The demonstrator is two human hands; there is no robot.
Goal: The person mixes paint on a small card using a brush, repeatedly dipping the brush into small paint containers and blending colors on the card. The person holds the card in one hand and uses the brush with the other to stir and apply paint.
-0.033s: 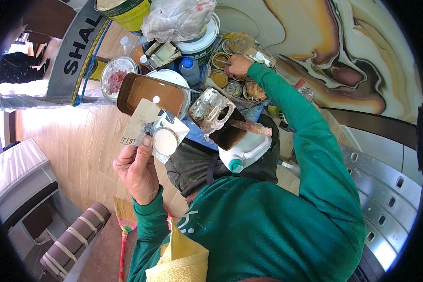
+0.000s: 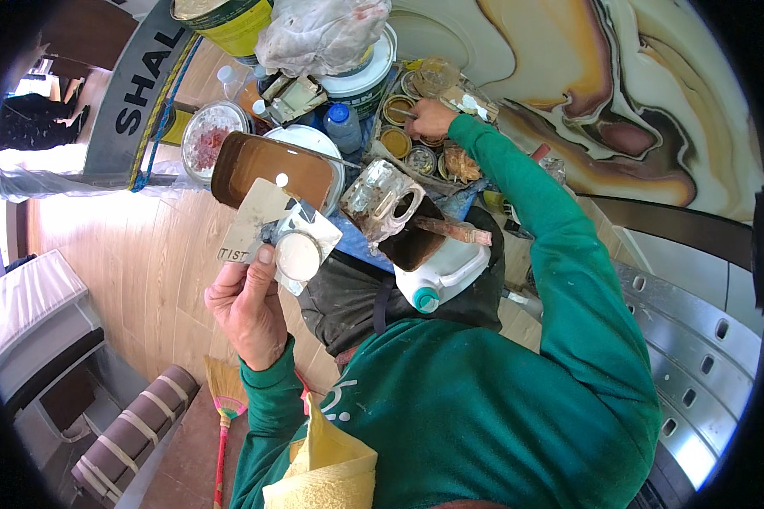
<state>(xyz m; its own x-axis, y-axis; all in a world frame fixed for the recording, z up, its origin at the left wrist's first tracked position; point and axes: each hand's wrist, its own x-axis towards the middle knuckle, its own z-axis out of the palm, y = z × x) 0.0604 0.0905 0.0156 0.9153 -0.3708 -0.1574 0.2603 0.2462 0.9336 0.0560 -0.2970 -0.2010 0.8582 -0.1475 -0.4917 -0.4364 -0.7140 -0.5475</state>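
Seen from above, a rolled mauve mat [image 2: 136, 433] with pale straps lies at far left, and a straw broom [image 2: 226, 386] lies on the wooden floor [image 2: 153, 297]. The person's left hand [image 2: 248, 310] has its grip pinching the lower edge of a pale card [image 2: 250, 222], thumb on top; a small round cup [image 2: 298, 256] of cream-white stuff sits on the card's right part. Just beyond the card is a brown tray [image 2: 229, 170]. Farther right stand a blue-capped bottle [image 2: 342, 131] and a paint-crusted can [image 2: 378, 195]; a white jug [image 2: 452, 276] with a teal cap lies nearer the body. Beyond them is a cluster of small tins. There the right hand [image 2: 433, 119] reaches in, its grip pinching a thin stick [image 2: 406, 112] whose tip is over an open tin [image 2: 397, 123]. At right are a marbled panel [image 2: 696, 110] and a slotted metal plank [image 2: 692, 339]
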